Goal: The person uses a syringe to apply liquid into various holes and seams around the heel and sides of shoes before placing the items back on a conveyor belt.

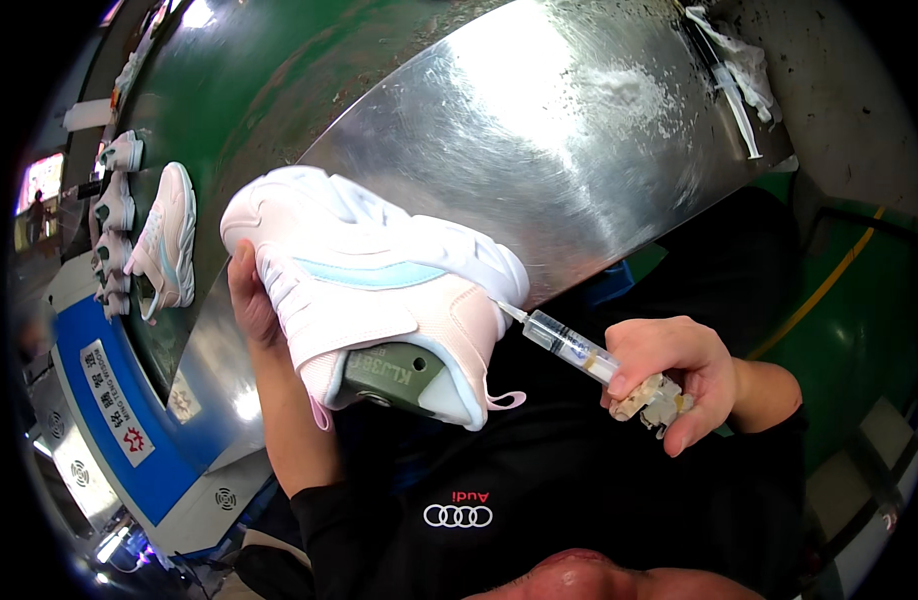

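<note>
A pale pink and white sneaker (379, 262), with a light blue stripe, is tipped on its side in front of me, sole edge upward. A dark green shoe last (391, 368) fills its opening. My left hand (255, 305) grips the shoe by the toe end, most fingers hidden behind it. In my right hand (679, 372) is a clear syringe (571, 345), its plunger end caked with yellowish dried material. The syringe tip meets the seam between sole and upper near the heel; whether it presses in, I cannot tell.
A shiny metal work surface (409, 130) lies beyond the shoe. On its far right are a second syringe (736, 105) and a crumpled white cloth (747, 65). At left, another pink sneaker (166, 240) and several more shoes stand on a green surface, near a blue sign panel (129, 400).
</note>
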Available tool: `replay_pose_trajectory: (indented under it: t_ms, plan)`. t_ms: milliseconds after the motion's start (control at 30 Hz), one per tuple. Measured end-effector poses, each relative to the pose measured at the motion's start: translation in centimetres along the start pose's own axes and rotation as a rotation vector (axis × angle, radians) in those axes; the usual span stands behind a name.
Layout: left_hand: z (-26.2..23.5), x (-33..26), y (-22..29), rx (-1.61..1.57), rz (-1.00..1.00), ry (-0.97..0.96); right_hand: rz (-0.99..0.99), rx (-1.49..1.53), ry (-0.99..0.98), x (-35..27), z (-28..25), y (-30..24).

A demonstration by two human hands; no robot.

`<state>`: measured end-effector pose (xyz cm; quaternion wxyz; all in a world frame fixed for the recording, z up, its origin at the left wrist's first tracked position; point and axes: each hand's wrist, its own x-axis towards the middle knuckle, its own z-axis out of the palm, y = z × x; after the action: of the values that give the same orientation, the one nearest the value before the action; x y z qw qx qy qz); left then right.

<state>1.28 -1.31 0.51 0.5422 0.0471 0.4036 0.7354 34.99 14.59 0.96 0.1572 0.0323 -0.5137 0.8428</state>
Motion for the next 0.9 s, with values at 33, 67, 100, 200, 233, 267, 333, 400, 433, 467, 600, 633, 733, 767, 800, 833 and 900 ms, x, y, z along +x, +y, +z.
replay_pose_trajectory:
  t_ms: [33, 67, 100, 200, 233, 267, 333, 400, 433, 467, 600, 633, 733, 767, 800, 833, 900]
  plan:
    - [0.1, -0.6, 0.2, 0.018, -0.024, 0.011, 0.001, 0.005, -0.003, 0.0, -0.1, 0.1]
    - [0.0, -1.1, 0.3, 0.073, -0.031, 0.053, -0.010, -0.010, -0.003, 0.0, -0.1, 0.3]
    - [-0.2, -1.8, 0.4, 0.131, -0.034, 0.097, -0.022, -0.022, -0.006, 0.1, -0.1, 0.4]
    - [-0.8, -3.5, 0.4, 0.307, -0.003, 0.146, -0.044, -0.093, -0.005, 0.4, -0.2, 0.7]
    - [-1.4, -4.1, 0.7, 0.389, 0.014, 0.147, -0.061, -0.110, 0.005, 0.5, -0.1, 0.8]
    - [-2.1, -4.7, 1.1, 0.471, 0.030, 0.147, -0.078, -0.127, 0.014, 0.6, 0.1, 1.0]
    - [-4.0, -6.6, 1.8, 0.580, 0.015, 0.145, -0.086, -0.180, 0.012, 1.0, 0.3, 1.1]
    - [-4.4, -7.8, 1.6, 0.573, 0.025, 0.206, -0.098, -0.225, 0.019, 1.2, 0.6, 1.5]
    - [-4.3, -8.6, 1.2, 0.562, 0.048, 0.269, -0.093, -0.264, 0.019, 1.4, 0.7, 1.4]
    - [-3.8, -9.3, 0.6, 0.550, 0.071, 0.332, -0.098, -0.284, 0.020, 1.5, 0.9, 1.6]
    - [-4.9, -12.6, 0.0, 0.595, -0.016, 0.445, -0.116, -0.325, 0.022, 1.9, 1.6, 2.1]
    - [-4.3, -13.1, -0.4, 0.584, -0.035, 0.447, -0.118, -0.334, 0.025, 1.8, 1.8, 2.1]
    - [-4.0, -15.1, -1.3, 0.464, -0.112, 0.340, -0.121, -0.354, 0.034, 1.6, 2.3, 2.1]
    - [-4.3, -16.1, -1.6, 0.442, -0.099, 0.291, -0.122, -0.360, 0.038, 1.5, 2.4, 2.1]
    - [-3.9, -16.4, -2.3, 0.415, -0.083, 0.245, -0.122, -0.366, 0.040, 1.5, 2.5, 2.2]
    - [-2.9, -16.6, -3.2, 0.319, -0.075, 0.349, -0.123, -0.372, 0.042, 1.5, 2.6, 2.3]
    - [-1.8, -16.8, -4.4, 0.277, -0.109, 0.331, -0.119, -0.382, 0.058, 1.4, 2.7, 2.4]
